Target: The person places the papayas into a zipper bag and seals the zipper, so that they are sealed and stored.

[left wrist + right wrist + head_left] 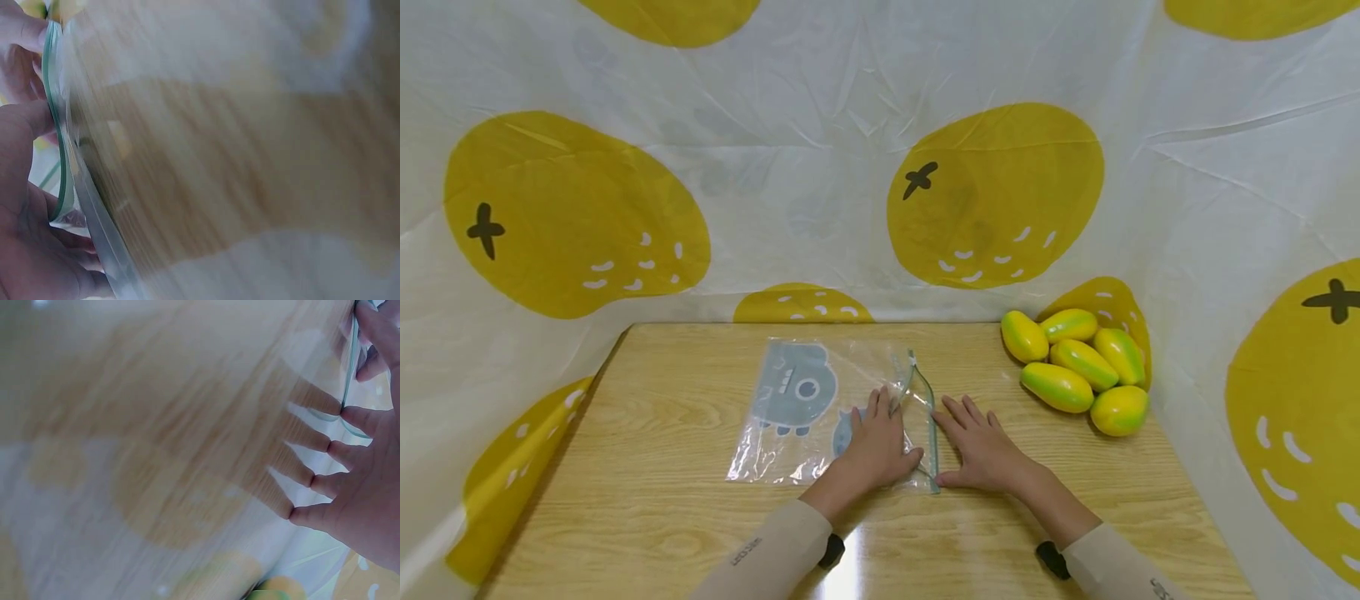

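A clear zip bag (865,358) with blue monster prints lies flat on the wooden table, its green-edged mouth (933,450) to the right and partly spread apart. My left hand (877,442) rests on the bag beside the mouth, fingers extended. At the mouth's right edge, my right hand (987,446) touches the green strip with thumb and index finger, the other fingers spread on the table. The left wrist view shows the green strip (57,119) next to the left hand (37,244). In the right wrist view the right hand (356,481) has its fingertips on the tabletop.
Several yellow-green mango-like fruits (1083,365) sit in a group at the table's back right corner. A white cloth (790,200) with large yellow fruit prints hangs behind the table (647,450) and along both sides.
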Available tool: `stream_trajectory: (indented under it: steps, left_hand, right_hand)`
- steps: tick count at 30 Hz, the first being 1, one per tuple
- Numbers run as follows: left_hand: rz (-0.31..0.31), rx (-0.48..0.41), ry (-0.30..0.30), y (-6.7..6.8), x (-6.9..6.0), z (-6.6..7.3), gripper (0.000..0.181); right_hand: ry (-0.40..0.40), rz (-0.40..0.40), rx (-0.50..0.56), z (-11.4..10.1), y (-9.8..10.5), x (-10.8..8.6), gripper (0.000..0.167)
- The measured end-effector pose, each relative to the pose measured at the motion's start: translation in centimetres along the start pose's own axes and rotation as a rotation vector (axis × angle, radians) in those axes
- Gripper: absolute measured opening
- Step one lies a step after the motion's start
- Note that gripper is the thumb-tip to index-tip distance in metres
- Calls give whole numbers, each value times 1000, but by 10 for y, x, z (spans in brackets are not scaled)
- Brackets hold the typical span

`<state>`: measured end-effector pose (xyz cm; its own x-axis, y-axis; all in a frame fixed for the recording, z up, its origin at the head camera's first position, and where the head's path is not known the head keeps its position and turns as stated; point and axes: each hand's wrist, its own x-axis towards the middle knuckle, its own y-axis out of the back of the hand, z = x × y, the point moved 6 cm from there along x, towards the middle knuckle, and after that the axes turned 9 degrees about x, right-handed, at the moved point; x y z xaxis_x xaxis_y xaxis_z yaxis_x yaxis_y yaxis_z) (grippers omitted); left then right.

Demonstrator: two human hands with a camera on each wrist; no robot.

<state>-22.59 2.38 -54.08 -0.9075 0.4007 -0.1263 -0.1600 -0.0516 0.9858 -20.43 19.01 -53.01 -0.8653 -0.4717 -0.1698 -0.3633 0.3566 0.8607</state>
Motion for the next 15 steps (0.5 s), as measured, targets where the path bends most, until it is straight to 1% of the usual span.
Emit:
stream_trajectory:
  steps: [3,10,15]
  left_hand:
    - [-11,8,15,1,0,2,95]
    - [-54,30,22,3,0,4,110]
    - [-79,46,25,0,-1,5,118]
  right_hand:
    - [5,1,4,0,0,0,102]
    - [21,-1,8,-2,6,-3,99]
    - [35,-3,0,-1,6,-3,95]
